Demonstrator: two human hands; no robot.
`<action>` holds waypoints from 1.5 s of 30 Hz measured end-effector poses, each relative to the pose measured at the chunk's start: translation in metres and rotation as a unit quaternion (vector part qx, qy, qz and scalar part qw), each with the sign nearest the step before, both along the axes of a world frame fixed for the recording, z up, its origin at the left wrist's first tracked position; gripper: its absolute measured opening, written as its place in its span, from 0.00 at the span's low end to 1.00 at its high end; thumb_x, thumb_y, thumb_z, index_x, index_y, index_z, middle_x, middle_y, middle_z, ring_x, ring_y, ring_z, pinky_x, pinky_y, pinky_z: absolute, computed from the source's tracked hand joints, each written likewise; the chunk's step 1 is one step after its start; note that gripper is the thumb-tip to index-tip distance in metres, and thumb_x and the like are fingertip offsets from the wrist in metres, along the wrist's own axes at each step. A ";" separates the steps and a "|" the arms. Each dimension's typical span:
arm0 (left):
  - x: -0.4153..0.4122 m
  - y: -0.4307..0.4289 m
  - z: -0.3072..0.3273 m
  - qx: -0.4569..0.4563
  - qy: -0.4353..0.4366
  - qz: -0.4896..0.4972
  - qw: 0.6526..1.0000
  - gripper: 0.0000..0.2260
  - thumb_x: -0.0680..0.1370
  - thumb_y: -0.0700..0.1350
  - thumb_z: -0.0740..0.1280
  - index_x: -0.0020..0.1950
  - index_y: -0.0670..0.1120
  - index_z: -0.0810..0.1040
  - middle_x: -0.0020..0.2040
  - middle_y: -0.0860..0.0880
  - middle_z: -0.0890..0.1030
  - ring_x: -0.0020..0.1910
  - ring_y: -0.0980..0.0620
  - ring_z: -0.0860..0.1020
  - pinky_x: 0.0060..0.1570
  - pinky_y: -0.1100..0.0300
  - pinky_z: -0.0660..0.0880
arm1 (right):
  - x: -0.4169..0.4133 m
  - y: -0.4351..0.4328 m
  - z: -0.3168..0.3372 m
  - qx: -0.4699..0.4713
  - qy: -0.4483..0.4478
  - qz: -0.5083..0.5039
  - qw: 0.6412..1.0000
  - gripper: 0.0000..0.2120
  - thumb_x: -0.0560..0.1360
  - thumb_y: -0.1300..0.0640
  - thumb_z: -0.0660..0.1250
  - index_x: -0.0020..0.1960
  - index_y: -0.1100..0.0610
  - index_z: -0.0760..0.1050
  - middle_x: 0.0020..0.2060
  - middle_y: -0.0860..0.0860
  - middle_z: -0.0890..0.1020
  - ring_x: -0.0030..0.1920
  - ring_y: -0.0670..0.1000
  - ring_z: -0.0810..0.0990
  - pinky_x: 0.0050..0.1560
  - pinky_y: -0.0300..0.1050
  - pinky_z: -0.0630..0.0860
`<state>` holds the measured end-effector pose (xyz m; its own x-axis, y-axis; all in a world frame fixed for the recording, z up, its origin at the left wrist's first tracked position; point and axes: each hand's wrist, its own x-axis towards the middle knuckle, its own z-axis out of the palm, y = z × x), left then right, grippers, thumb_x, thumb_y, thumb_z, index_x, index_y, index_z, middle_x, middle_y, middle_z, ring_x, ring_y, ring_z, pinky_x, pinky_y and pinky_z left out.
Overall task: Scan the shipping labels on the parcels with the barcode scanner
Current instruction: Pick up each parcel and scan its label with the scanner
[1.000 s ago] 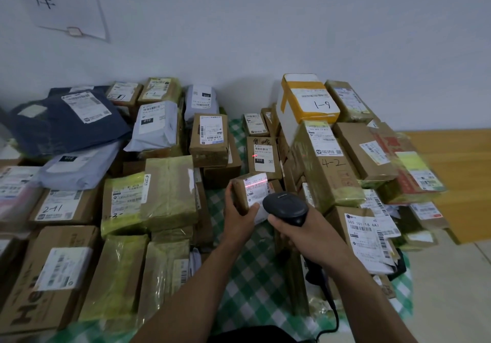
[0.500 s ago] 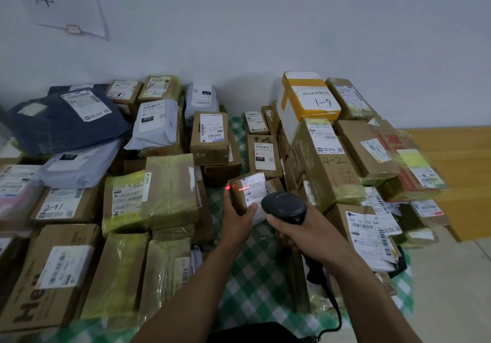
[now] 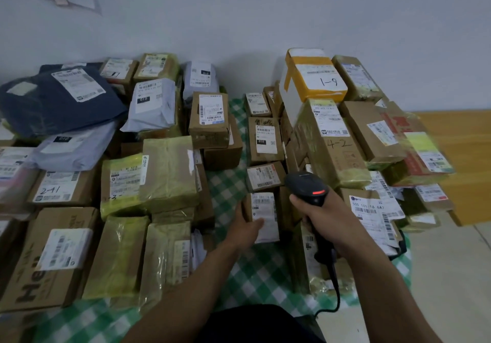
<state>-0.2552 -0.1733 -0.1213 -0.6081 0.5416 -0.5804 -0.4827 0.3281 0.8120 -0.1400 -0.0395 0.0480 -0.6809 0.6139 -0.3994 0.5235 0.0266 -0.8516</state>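
Note:
My left hand (image 3: 245, 225) grips a small brown box (image 3: 263, 215) with a white shipping label, low in the gap between the parcel piles, with my thumb on the label. To its right my right hand (image 3: 322, 216) grips the handle of the black barcode scanner (image 3: 305, 185). A red light glows on top of the scanner head, which points away toward a small labelled box (image 3: 264, 176) behind the held one. The scanner's black cable (image 3: 335, 287) hangs down toward me. No red scan line shows on any label.
Labelled cardboard boxes and plastic mailers cover a green-and-white checked cloth (image 3: 225, 188). A stack on the right holds a box marked 4-2 (image 3: 332, 140) and a yellow-taped box marked 1-9 (image 3: 316, 76). On the left lies a box marked 2-41 (image 3: 57, 187). The wall stands behind.
My left hand has lowered the small box toward the cloth. The red scan line on its label is gone. My right hand has moved the scanner right and up, away from the box.

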 end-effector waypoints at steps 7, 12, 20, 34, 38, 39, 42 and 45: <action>-0.001 0.037 -0.026 -0.048 -0.008 0.026 0.998 0.28 0.82 0.42 0.69 0.79 0.52 0.63 0.71 0.47 0.76 0.68 0.44 0.76 0.67 0.40 0.76 | -0.001 -0.002 -0.016 -0.009 -0.007 0.008 1.000 0.17 0.78 0.51 0.75 0.65 0.46 0.77 0.40 0.47 0.85 0.36 0.43 0.81 0.36 0.40 0.78; -0.008 0.053 -0.035 -0.076 0.023 0.060 0.995 0.24 0.83 0.44 0.68 0.78 0.48 0.67 0.71 0.44 0.77 0.67 0.42 0.77 0.67 0.43 0.76 | -0.001 -0.002 -0.021 -0.020 -0.008 0.014 1.000 0.13 0.79 0.53 0.74 0.62 0.43 0.77 0.41 0.48 0.85 0.35 0.41 0.80 0.35 0.37 0.77; -0.027 0.053 -0.035 -0.155 0.079 -0.051 0.983 0.27 0.80 0.50 0.72 0.77 0.49 0.67 0.71 0.44 0.77 0.67 0.43 0.77 0.66 0.46 0.77 | -0.015 0.003 -0.022 -0.022 -0.009 0.021 0.999 0.12 0.79 0.54 0.73 0.62 0.47 0.78 0.41 0.53 0.85 0.32 0.42 0.79 0.35 0.38 0.77; -0.185 0.070 0.142 -0.207 0.427 0.105 0.874 0.27 0.81 0.49 0.69 0.78 0.50 0.64 0.81 0.44 0.58 0.79 0.41 0.58 0.76 0.45 0.60 | -0.086 0.012 0.009 -0.041 0.041 0.025 0.998 0.21 0.78 0.46 0.74 0.68 0.43 0.74 0.50 0.47 0.86 0.47 0.47 0.86 0.42 0.39 0.81; -0.235 0.070 0.120 -0.297 0.376 0.056 0.876 0.46 0.74 0.53 0.75 0.83 0.53 0.49 0.82 0.40 0.49 0.80 0.36 0.51 0.79 0.41 0.56 | -0.098 0.014 0.008 -0.052 0.051 0.033 0.997 0.18 0.79 0.52 0.73 0.67 0.46 0.74 0.45 0.49 0.85 0.33 0.40 0.80 0.34 0.35 0.78; -0.243 0.069 0.116 -0.310 0.360 0.045 0.878 0.51 0.72 0.55 0.77 0.83 0.55 0.45 0.82 0.39 0.48 0.81 0.35 0.50 0.79 0.41 0.55 | -0.100 0.015 0.007 -0.051 0.048 0.039 0.997 0.18 0.79 0.52 0.73 0.67 0.46 0.73 0.45 0.49 0.85 0.32 0.40 0.79 0.34 0.35 0.78; -0.256 0.071 0.110 -0.316 0.300 0.029 0.900 0.62 0.67 0.58 0.82 0.83 0.54 0.38 0.81 0.37 0.49 0.80 0.35 0.51 0.77 0.41 0.56 | -0.106 0.017 0.002 -0.047 0.039 0.047 0.997 0.19 0.79 0.52 0.73 0.68 0.46 0.72 0.46 0.50 0.85 0.32 0.41 0.79 0.34 0.36 0.78; -0.258 0.077 0.100 -0.305 0.251 0.033 0.918 0.70 0.65 0.59 0.84 0.82 0.49 0.29 0.82 0.37 0.50 0.81 0.35 0.53 0.77 0.41 0.58 | -0.110 0.023 -0.002 -0.045 0.034 0.040 0.998 0.20 0.79 0.53 0.74 0.69 0.48 0.74 0.47 0.51 0.85 0.35 0.43 0.80 0.34 0.36 0.78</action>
